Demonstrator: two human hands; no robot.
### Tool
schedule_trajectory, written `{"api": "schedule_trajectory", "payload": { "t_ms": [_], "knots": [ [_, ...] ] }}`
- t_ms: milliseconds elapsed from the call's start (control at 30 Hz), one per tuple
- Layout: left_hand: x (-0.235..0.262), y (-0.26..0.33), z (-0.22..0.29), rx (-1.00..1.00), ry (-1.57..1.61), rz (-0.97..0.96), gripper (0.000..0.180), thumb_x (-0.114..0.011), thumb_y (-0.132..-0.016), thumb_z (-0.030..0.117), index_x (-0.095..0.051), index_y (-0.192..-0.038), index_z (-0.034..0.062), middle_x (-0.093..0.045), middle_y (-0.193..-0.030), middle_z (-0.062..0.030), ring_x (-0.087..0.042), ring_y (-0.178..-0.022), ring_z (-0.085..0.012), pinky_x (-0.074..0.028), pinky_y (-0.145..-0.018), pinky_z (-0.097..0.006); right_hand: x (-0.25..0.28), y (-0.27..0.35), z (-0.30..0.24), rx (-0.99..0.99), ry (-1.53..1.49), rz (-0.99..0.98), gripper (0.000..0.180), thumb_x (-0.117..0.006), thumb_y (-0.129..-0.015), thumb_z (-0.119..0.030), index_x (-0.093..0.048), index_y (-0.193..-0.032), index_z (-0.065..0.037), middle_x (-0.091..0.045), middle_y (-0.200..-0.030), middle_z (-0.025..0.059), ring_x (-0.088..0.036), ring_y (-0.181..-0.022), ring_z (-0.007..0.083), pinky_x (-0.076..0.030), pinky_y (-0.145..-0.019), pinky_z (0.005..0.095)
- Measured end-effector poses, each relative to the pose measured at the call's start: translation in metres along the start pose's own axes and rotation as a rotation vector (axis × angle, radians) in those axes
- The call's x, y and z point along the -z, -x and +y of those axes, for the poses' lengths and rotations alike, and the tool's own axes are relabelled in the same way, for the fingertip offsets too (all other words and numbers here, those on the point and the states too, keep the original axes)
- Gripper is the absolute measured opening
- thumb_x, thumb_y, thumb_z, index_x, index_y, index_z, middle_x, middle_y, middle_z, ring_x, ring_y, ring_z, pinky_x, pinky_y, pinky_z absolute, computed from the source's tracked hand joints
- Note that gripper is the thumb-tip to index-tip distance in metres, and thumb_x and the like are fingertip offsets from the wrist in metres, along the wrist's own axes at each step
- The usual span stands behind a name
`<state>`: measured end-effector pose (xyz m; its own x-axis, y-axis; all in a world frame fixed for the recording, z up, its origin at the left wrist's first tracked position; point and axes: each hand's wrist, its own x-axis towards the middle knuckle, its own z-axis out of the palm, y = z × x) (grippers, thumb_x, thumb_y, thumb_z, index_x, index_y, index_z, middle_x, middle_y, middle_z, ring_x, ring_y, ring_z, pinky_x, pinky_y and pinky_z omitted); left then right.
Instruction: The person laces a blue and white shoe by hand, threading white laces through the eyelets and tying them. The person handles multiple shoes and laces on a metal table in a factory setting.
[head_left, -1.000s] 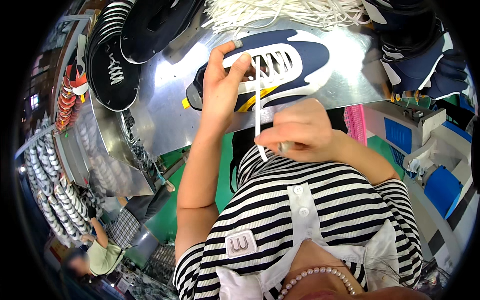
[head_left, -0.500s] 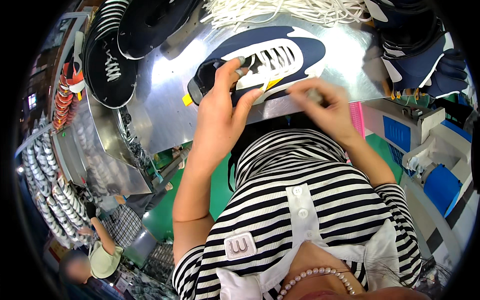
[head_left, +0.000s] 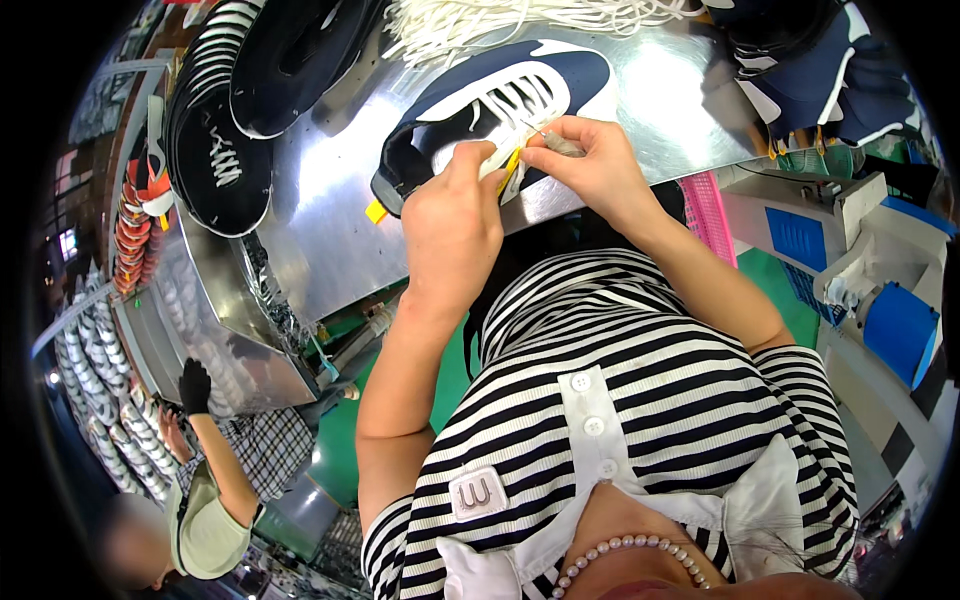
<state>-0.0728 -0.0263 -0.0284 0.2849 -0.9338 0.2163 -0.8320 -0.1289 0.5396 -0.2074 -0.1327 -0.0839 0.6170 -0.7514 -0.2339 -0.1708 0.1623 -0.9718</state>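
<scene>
A navy and white shoe upper (head_left: 585,72) lies on its side on the metal table, toe to the right, with a white lace (head_left: 520,97) crossing its eyelets. My left hand (head_left: 455,225) pinches the upper's white eyelet edge near the heel end; its fingertips hide what exactly lies between them. In my right hand (head_left: 600,170) is a small hook tool, an awl with a pale handle (head_left: 563,146), its thin metal tip pointing at the eyelets. A yellow strip (head_left: 510,172) shows between the two hands, and another yellow tab (head_left: 376,211) sticks out at the heel.
White laces (head_left: 500,25) lie heaped beyond the upper. Black laced uppers (head_left: 215,170) are stacked at the left, navy and white ones (head_left: 800,85) at the right. A pink basket (head_left: 708,220) stands below the table edge. Another person (head_left: 215,520) works at lower left.
My right hand has moved left and up with the hook tool, to the eyelets. My left hand's fingers have closed nearer the yellow strip. The other person's gloved hand has come up.
</scene>
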Motion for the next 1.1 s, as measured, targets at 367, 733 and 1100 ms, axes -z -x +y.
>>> {"api": "schedule_trajectory", "payload": {
  "t_ms": [367, 733, 1100],
  "knots": [
    [0.011, -0.017, -0.004, 0.246, 0.171, -0.141, 0.036, -0.073, -0.085, 0.029, -0.061, -0.106, 0.0022, -0.068, -0.083, -0.0178, -0.066, -0.069, -0.0330, -0.049, -0.065, -0.040, -0.001, -0.029, -0.021, 0.164, -0.167, -0.069, 0.015, -0.071, -0.088, -0.017, -0.069, -0.089, -0.001, -0.063, -0.074, -0.0028, -0.053, -0.070, 0.0027, -0.043, -0.061, 0.0205],
    [0.000, -0.019, -0.007, 0.283, 0.099, -0.055, 0.029, -0.077, -0.082, 0.019, -0.063, -0.101, 0.0010, -0.071, -0.088, -0.0145, -0.070, -0.078, -0.0253, -0.053, -0.070, -0.032, 0.020, 0.005, -0.029, 0.102, 0.137, -0.223, 0.024, -0.060, -0.096, -0.020, -0.049, -0.107, -0.001, -0.064, -0.077, 0.0076, -0.059, -0.066, 0.0145, -0.046, -0.060, 0.0292],
    [-0.009, -0.010, -0.016, -0.129, 0.039, -0.030, 0.022, -0.072, -0.084, 0.008, -0.062, -0.103, 0.0012, -0.068, -0.082, -0.0160, -0.068, -0.069, -0.0295, -0.051, -0.061, -0.035, 0.008, -0.003, -0.027, 0.123, 0.235, -0.173, 0.016, -0.059, -0.093, -0.015, -0.053, -0.090, 0.000, -0.064, -0.065, 0.0105, -0.065, -0.061, 0.0230, -0.049, -0.059, 0.0339]
  ]
}}
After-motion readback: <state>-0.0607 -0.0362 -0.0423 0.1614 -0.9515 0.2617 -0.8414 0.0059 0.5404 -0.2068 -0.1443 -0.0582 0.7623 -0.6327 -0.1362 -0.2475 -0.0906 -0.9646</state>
